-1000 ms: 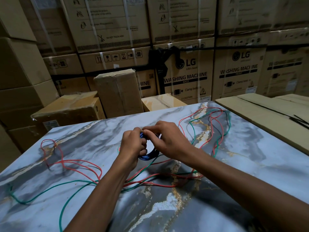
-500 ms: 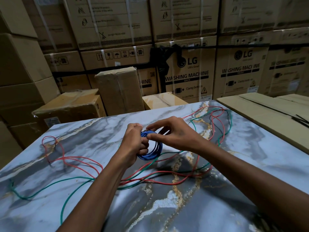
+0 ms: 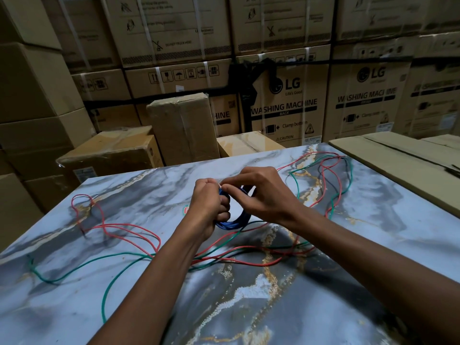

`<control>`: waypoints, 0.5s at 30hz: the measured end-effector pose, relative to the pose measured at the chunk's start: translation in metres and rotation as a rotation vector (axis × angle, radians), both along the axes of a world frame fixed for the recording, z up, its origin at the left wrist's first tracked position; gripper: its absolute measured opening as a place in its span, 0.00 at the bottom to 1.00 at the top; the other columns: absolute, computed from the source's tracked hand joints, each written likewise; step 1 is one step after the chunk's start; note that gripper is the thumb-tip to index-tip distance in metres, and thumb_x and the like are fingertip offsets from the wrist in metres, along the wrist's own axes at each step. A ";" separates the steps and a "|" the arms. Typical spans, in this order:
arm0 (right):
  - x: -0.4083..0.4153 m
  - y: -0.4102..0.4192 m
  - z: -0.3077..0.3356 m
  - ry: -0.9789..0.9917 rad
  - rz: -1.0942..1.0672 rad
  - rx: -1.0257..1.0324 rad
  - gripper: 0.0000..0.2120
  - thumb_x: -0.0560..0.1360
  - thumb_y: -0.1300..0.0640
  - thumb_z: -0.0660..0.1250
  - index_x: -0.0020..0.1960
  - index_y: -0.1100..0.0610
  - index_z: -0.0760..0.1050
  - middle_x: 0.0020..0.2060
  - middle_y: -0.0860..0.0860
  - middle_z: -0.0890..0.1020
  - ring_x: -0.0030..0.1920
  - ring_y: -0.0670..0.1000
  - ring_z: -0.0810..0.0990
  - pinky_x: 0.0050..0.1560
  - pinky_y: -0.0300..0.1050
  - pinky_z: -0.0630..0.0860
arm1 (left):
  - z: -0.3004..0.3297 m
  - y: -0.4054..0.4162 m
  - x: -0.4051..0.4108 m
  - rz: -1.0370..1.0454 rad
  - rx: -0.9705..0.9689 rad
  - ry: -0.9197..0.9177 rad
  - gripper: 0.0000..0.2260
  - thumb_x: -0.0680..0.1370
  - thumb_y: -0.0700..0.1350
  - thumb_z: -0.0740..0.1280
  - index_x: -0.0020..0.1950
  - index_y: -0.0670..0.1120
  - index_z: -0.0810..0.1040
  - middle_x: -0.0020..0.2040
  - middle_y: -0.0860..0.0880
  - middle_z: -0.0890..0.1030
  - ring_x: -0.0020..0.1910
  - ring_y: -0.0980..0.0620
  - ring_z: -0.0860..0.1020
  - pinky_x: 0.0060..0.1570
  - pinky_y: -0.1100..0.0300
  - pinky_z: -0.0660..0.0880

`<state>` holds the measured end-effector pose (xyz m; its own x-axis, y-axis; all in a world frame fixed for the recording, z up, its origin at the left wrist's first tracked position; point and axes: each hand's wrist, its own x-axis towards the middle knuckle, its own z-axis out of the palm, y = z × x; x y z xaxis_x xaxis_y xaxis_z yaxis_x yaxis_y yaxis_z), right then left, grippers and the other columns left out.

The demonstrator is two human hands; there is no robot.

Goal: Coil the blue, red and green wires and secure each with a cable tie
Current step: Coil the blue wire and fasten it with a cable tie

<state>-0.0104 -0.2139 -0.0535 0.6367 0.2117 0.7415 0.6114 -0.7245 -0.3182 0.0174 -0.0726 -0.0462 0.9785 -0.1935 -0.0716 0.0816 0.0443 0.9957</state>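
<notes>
The marble-patterned table runs off the frame's lower and side edges, and the loose red wire and green wire sprawl across it, partly hidden under both forearms. Above its middle the left hand grips the coiled blue wire, fingers covering much of the coil, while the right hand pinches something small and pale at the coil's top, too tiny to identify
</notes>
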 end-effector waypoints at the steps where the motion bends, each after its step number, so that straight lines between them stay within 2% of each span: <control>1: 0.001 -0.001 -0.001 -0.016 0.006 -0.002 0.08 0.78 0.56 0.71 0.54 0.52 0.87 0.37 0.51 0.85 0.35 0.46 0.80 0.35 0.44 0.77 | 0.000 0.000 -0.001 -0.014 -0.008 0.011 0.10 0.83 0.39 0.46 0.44 0.46 0.62 0.24 0.51 0.59 0.21 0.56 0.55 0.24 0.64 0.52; 5: 0.002 -0.001 -0.005 -0.093 -0.009 0.021 0.06 0.78 0.59 0.71 0.49 0.57 0.87 0.33 0.52 0.77 0.30 0.49 0.73 0.30 0.43 0.68 | -0.001 -0.003 -0.004 -0.049 -0.069 0.048 0.12 0.83 0.38 0.48 0.43 0.45 0.65 0.23 0.51 0.61 0.20 0.57 0.56 0.23 0.65 0.54; 9: 0.003 0.003 -0.004 -0.133 -0.043 0.052 0.06 0.78 0.59 0.70 0.47 0.59 0.86 0.35 0.52 0.76 0.32 0.48 0.72 0.32 0.41 0.68 | 0.003 0.000 -0.003 -0.066 -0.148 0.060 0.13 0.81 0.35 0.51 0.38 0.43 0.67 0.24 0.48 0.64 0.21 0.54 0.59 0.23 0.65 0.62; 11: 0.002 0.003 -0.003 -0.150 -0.064 0.071 0.07 0.79 0.59 0.69 0.46 0.59 0.86 0.35 0.53 0.75 0.33 0.48 0.71 0.33 0.39 0.66 | 0.005 0.002 -0.002 -0.084 -0.166 0.064 0.12 0.82 0.37 0.53 0.40 0.41 0.69 0.25 0.48 0.68 0.22 0.54 0.64 0.24 0.63 0.67; 13: 0.001 0.002 -0.002 -0.161 -0.079 0.102 0.08 0.79 0.59 0.69 0.46 0.59 0.86 0.35 0.53 0.75 0.33 0.49 0.72 0.33 0.40 0.68 | 0.006 0.002 0.000 -0.130 -0.205 0.094 0.14 0.84 0.43 0.54 0.44 0.41 0.73 0.27 0.47 0.71 0.24 0.53 0.69 0.30 0.59 0.71; 15: 0.001 0.000 -0.002 -0.169 -0.087 0.137 0.07 0.79 0.59 0.69 0.48 0.59 0.87 0.35 0.53 0.75 0.32 0.49 0.74 0.32 0.40 0.69 | 0.005 0.003 0.000 -0.175 -0.233 0.106 0.16 0.85 0.47 0.55 0.47 0.41 0.77 0.32 0.45 0.75 0.32 0.49 0.74 0.43 0.51 0.74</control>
